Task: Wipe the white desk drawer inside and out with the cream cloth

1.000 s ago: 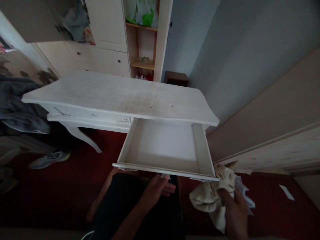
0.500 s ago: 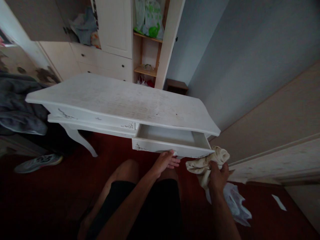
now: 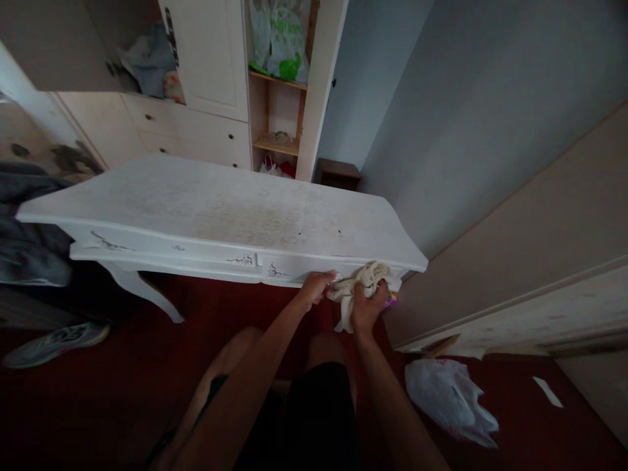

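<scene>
At the drawer [image 3: 297, 266], my left hand [image 3: 315, 288] is pinching the knob [image 3: 337, 277], my right hand [image 3: 369, 307] clutching cloth [image 3: 367, 273] just rightward

A white drawer [image 3: 297, 266] is sitting closed at the near right of the white counter [image 3: 161, 196], its front facing the near side and showing dark-lined carved ornament toward the left end. A cream cloth [image 3: 367, 273], bunched and creased, is being held against the right part of that front, and a loose fold is drooping below the lower edge.
</scene>
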`<state>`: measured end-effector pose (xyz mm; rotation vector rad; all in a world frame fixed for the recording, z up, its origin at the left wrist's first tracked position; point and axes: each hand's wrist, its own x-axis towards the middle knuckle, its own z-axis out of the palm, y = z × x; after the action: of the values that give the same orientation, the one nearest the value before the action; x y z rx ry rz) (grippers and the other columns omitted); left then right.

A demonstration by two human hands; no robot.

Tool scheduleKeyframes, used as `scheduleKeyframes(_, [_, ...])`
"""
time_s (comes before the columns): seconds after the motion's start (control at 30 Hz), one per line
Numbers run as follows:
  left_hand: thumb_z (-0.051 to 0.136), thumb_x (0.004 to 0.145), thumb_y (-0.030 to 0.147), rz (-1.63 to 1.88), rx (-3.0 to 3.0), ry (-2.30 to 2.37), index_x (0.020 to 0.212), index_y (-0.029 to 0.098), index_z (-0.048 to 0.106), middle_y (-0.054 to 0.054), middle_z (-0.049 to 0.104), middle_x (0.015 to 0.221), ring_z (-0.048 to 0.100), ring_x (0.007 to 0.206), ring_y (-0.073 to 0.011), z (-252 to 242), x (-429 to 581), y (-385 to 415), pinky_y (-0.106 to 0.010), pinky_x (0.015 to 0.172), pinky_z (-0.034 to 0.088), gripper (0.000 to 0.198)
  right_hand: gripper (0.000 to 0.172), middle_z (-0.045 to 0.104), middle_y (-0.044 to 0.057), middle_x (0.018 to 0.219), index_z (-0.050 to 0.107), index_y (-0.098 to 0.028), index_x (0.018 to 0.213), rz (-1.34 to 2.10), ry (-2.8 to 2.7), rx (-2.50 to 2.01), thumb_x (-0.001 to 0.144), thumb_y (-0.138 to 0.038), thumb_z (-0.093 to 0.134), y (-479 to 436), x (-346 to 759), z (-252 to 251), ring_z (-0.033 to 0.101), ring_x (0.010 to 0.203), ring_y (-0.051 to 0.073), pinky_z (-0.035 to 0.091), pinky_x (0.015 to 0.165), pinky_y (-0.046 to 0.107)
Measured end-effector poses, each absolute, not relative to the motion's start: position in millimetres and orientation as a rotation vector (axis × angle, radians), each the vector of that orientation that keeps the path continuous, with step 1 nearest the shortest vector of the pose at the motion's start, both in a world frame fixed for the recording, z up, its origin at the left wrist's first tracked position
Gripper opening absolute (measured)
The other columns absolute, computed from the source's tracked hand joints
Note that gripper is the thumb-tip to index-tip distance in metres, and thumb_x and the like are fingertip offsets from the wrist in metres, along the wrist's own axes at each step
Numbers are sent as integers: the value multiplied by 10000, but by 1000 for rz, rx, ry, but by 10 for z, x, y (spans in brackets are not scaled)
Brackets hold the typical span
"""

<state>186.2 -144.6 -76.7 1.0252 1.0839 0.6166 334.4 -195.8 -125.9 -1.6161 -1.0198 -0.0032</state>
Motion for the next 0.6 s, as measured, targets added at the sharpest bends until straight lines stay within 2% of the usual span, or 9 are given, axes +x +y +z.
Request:
scheduleKeyframes(0.13, [585, 856, 550, 708, 1348, 1228, 611, 180, 599, 45, 436, 449, 379, 456, -113, -763, 1699, -1451, -283, 500, 256, 443, 366, 559, 123, 1096, 550, -184, 1190, -152, -976, -1588, 844, -300, 567, -1840, 2983, -1254, 521, 1076, 294, 429, 1023, 483])
scheduleKeyframes(0.23, [529, 874, 433, 843, 1544, 1282, 540, 211, 511, 31, 478, 489, 472, 542, -137, -784, 1512, -1585, -284, 577, 345, 402, 358, 548, 130, 1164, 561, -204, 1191, -159, -1128, -1570, 835, -236, 570, -1866, 2835, -1293, 515, 1118, 292, 442, 1023, 486])
scheduleKeyframes(0.4, [539, 839, 382, 953, 1593, 1265, 685, 203, 640, 18, 571, 586, 540, 616, -159, -544, 1060, -1711, -280, 617, 410, 257, 350, 545, 137, 1257, 616, -201, 1194, -159, -1381, -1536, 849, -192, 560, -2002, 2920, -1331, 514, 1185, 285, 455, 1046, 503])
scheduleKeyframes(0.6, [507, 861, 328, 1335, 1655, 1441, 853, 164, 711, -11, 675, 714, 569, 640, -139, 55, 500, -1386, -261, 643, 451, 262, 320, 628, 111, 1278, 721, -248, 1150, -64, -1823, -1424, 868, -186, 583, -2300, 3198, -1463, 570, 1186, 281, 493, 1028, 503])
